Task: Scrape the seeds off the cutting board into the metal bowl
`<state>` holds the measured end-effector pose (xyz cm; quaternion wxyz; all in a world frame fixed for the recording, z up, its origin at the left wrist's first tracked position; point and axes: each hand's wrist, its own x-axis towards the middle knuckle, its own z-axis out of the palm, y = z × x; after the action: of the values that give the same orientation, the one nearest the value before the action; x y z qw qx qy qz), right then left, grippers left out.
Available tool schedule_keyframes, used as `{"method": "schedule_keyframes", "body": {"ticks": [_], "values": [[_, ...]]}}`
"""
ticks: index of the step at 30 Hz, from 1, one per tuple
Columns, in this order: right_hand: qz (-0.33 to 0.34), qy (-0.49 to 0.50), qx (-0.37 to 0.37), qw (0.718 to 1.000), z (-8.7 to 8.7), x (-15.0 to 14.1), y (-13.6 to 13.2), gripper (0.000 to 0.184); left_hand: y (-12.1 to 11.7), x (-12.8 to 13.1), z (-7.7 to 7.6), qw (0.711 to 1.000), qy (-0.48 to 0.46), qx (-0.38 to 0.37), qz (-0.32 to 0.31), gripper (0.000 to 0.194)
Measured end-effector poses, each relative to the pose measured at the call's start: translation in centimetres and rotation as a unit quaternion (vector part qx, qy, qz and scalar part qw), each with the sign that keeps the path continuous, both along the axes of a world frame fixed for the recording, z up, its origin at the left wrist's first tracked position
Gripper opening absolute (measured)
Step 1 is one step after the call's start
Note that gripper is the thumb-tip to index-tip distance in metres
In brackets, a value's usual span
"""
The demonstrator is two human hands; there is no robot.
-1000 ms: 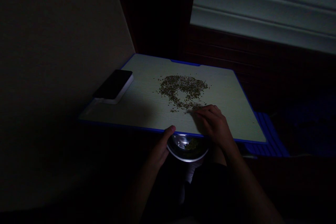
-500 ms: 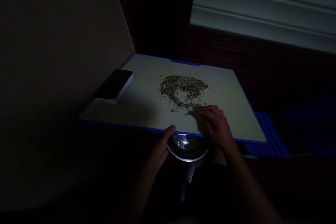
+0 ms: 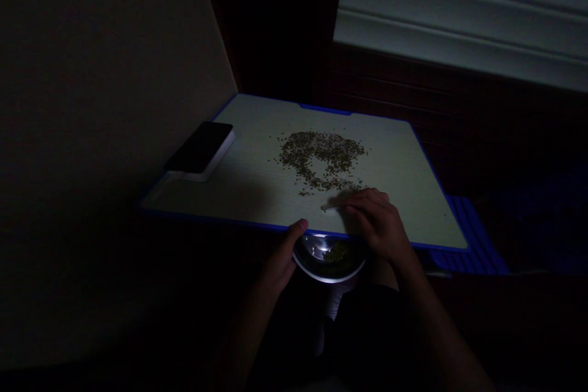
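Observation:
Small dark seeds or beans [image 3: 342, 150] lie scattered over the middle of a pale, blue-edged board [image 3: 257, 190]. Over the board's near part, my right hand [image 3: 379, 223] pinches a thin, light-coloured stick-like tool [image 3: 335, 205]; its tip is by a few seeds just in front of the pile. My left hand [image 3: 285, 257] grips the left rim of a shiny metal bowl [image 3: 327, 279], its thumb up at the board's front edge. Greenish seeds [image 3: 337, 251] sit inside the bowl, which is partly under the board. Darkness hides the left fingers beneath.
A flat dark-topped, white-sided box-like object [image 3: 202, 148] rests on the board's left side, near a wall [image 3: 114, 73]. To the right, below the board, is a blue ribbed object [image 3: 478, 236]. Pale horizontal panels [image 3: 459, 18] show behind. The surroundings are very dark.
My right hand and the thin tool have shifted slightly toward me, drawing the tip a little away from the pile. My left hand and the bowl look unchanged.

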<state>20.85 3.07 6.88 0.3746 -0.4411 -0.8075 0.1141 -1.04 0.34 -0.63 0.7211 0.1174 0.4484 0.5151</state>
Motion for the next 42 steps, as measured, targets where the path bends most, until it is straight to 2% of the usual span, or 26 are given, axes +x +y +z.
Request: {"method": "schedule_keyframes", "body": {"ticks": [10, 20, 29, 33, 42], "values": [[0.056, 0.016, -0.037, 0.998, 0.51, -0.07, -0.21, 0.026, -0.08, 0.26, 0.45, 0.999, -0.023, 0.039, 0.008, 0.057], [0.089, 0.024, -0.054, 0.994, 0.6, 0.16, -0.55, 0.019, 0.06, 0.09, -0.11, 1.0, -0.016, 0.006, -0.024, 0.051], [0.102, 0.032, -0.059, 0.993, 0.69, 0.09, -0.61, 0.016, 0.16, 0.16, 0.06, 0.999, -0.021, 0.007, -0.027, 0.045], [0.122, 0.045, -0.049, 0.99, 0.69, 0.08, -0.6, 0.016, 0.15, 0.16, 0.11, 0.999, -0.018, -0.005, -0.031, 0.048], [0.136, 0.049, -0.048, 0.988, 0.87, 0.14, -0.62, 0.014, 0.2, 0.02, -0.38, 0.999, -0.014, -0.012, -0.031, 0.046]]}}
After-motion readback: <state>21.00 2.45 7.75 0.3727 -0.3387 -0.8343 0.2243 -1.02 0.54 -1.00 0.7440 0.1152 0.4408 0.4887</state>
